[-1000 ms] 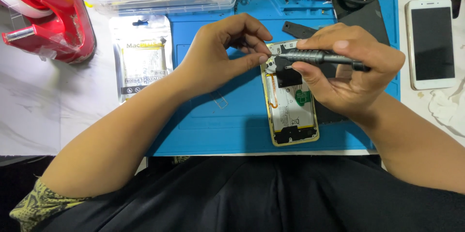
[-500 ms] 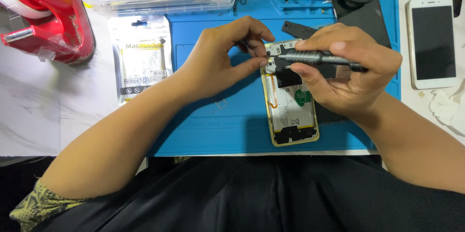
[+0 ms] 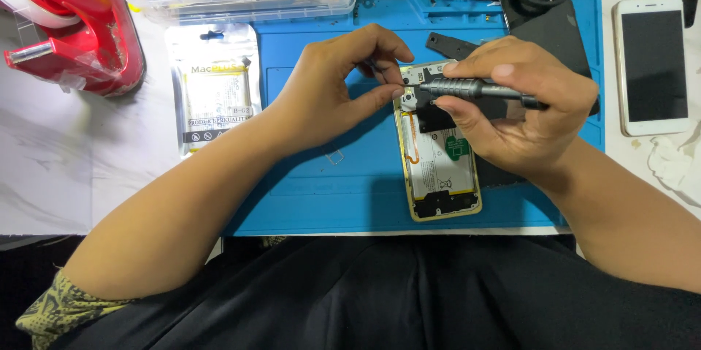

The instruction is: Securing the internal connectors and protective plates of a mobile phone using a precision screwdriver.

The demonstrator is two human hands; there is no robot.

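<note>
Right hand (image 3: 522,112) grips a grey screwdriver (image 3: 467,89), tip at the opened phone's (image 3: 440,167) top. Left hand (image 3: 332,90), at 9 o'clock, pinches its fingers (image 3: 380,94) narrow at the tip.

Silver pouch (image 3: 215,87) left, white phone (image 3: 652,65) right

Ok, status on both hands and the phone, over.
Right hand grips dark screwdriver, tip at opened phone's top edge. Left hand pinches at the tip. Nothing in the way.

The left hand (image 3: 328,94) has pinched closer to the screwdriver (image 3: 467,89) tip — little else moved.
</note>
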